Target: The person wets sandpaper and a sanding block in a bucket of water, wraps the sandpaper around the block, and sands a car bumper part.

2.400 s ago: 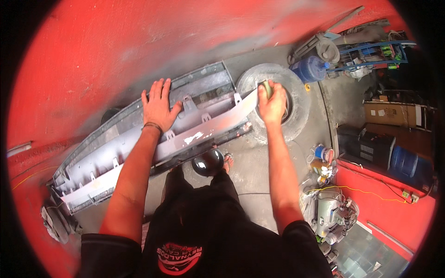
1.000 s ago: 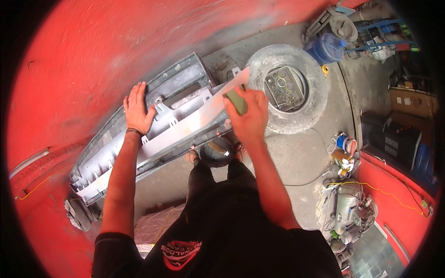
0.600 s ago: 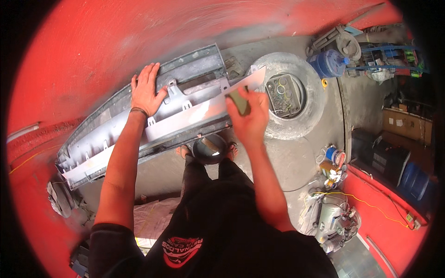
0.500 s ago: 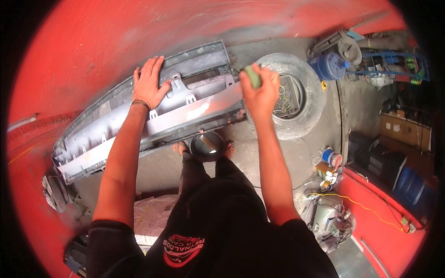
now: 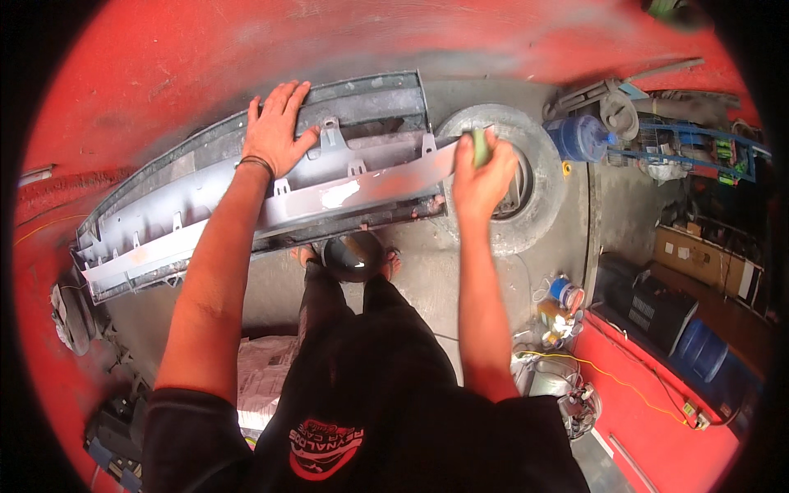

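A long, narrow car trim panel [image 5: 386, 186] in pale grey, with reddish areas and a white patch, lies at a slant across a longer dark trough-like piece [image 5: 362, 92]. Mounting tabs stand along its far edge. My left hand [image 5: 278, 135] rests on the panel's far side, its fingers stretched out and holding nothing. At the panel's right end, my right hand [image 5: 486, 182] grips a green sanding pad [image 5: 480, 149]. The pad is at the panel's tip; whether it touches there is hard to tell.
Between my feet sits a black basin [image 5: 349, 264]. A grey-dusted tyre [image 5: 538, 228] lies beyond the panel's right end, near a blue water jug [image 5: 578, 138]. A red wall [image 5: 164, 107] rises behind. To the lower right are a compressor-like machine [image 5: 552, 380] and a yellow cord [image 5: 608, 377].
My right hand and the green pad have moved right, to the panel's end. My left hand keeps its place on the panel. The whole view has shifted slightly.
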`<state>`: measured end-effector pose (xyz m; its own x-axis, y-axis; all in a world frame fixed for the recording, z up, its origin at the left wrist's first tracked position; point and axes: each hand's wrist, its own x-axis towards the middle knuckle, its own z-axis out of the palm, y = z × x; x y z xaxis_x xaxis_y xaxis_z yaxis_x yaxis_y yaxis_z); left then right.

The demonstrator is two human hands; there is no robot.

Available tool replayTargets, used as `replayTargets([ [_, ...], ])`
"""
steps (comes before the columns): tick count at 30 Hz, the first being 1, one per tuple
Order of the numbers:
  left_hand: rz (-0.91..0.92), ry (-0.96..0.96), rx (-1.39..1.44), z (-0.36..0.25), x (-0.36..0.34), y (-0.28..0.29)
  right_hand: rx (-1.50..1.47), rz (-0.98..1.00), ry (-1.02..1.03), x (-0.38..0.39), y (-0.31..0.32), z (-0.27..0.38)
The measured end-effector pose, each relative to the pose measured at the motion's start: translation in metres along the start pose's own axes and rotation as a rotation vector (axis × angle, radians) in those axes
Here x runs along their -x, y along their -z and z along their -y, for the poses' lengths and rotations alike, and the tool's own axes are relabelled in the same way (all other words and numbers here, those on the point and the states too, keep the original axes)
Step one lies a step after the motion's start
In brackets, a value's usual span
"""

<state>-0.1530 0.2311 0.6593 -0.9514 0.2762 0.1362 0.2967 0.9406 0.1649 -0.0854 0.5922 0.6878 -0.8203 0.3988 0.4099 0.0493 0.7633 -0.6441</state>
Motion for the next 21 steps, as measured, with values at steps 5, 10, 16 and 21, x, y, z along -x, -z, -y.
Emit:
replayTargets([
  [5,0.031,0.003,0.007,0.000,0.004,0.006,-0.080,0.075,0.231,0.046,0.020,0.023],
  [10,0.013,-0.022,0.028,-0.001,-0.002,-0.001,0.058,0.043,-0.024,-0.041,-0.004,-0.044],
  [16,0.025,-0.010,-0.005,0.005,0.001,0.002,0.030,0.065,0.128,0.063,0.015,0.088],
  [21,0.079,0.023,0.012,0.001,-0.001,0.006,0.169,0.040,-0.029,0.023,0.011,0.036],
])
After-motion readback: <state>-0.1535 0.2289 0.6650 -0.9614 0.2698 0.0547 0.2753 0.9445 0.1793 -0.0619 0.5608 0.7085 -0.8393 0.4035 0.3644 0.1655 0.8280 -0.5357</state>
